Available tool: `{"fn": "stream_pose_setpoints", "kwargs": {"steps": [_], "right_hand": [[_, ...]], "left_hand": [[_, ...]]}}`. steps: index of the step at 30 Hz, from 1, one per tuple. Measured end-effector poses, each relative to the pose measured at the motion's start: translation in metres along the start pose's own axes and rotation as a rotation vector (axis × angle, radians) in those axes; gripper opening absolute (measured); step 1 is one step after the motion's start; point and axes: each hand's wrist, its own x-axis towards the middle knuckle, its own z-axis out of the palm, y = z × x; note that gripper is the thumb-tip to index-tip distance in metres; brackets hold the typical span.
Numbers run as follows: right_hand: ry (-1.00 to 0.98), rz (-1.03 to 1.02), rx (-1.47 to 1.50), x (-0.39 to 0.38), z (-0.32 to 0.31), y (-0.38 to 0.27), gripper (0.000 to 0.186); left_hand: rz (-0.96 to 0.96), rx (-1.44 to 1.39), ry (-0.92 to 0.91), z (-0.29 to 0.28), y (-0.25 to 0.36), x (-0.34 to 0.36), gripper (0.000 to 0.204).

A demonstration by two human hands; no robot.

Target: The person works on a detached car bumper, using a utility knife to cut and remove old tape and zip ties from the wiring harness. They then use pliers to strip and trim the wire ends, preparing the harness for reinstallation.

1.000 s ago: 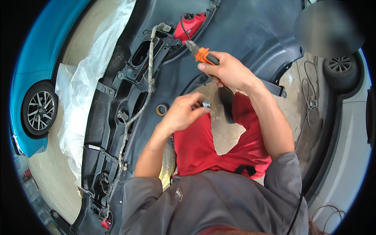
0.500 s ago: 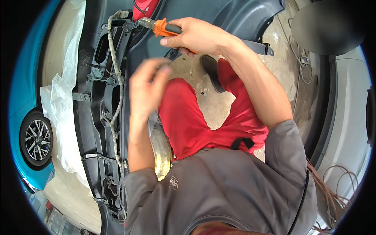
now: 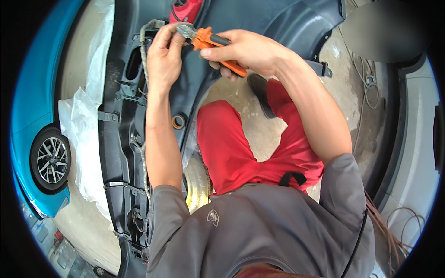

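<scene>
My right hand (image 3: 241, 51) grips a pair of pliers (image 3: 204, 37) with orange and black handles, which stand apart. Its metal jaws meet the fingertips of my left hand (image 3: 164, 58). Those fingers are pinched together beside a taped wiring harness (image 3: 143, 55); what they hold is too small to make out. The harness runs along the inner side of a large dark grey car bumper (image 3: 227, 18) lying in front of me. Just beyond the jaws, a red part (image 3: 186, 10) with a black cord sits on the bumper.
A roll of tape (image 3: 178, 121) rests on the bumper near my left forearm. Clear plastic sheeting (image 3: 85, 139) lies to the left, before a blue car (image 3: 32, 92). Cables (image 3: 366, 83) trail over the floor at right, beside a light-coloured car (image 3: 412, 139).
My left hand has moved up and away from me to the pliers' jaws, and its fingers have closed. The pliers' handles have spread apart. The tape roll has come into view.
</scene>
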Motion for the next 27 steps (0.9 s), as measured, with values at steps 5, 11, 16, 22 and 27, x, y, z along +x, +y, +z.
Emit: {"fn": "stream_pose_setpoints", "kwargs": {"steps": [5,11,16,22,27], "right_hand": [[0.084,0.054,-0.229,0.007,-0.007,0.003,0.055],[-0.003,0.036,-0.111,0.001,-0.007,-0.008,0.055],[-0.056,0.001,-0.058,0.009,-0.015,-0.007,0.049],[0.144,-0.07,-0.408,0.011,-0.011,-0.014,0.043],[0.556,-0.391,-0.904,0.026,-0.009,0.015,0.047]], "left_hand": [[-0.081,0.0,0.065,-0.002,0.002,0.003,0.022],[-0.149,-0.044,0.092,-0.001,0.001,0.006,0.024],[-0.201,-0.061,0.117,-0.001,0.008,0.008,0.023],[-0.213,-0.13,0.167,-0.006,0.012,0.01,0.024],[-0.198,-0.228,0.156,-0.006,0.012,0.014,0.023]]}}
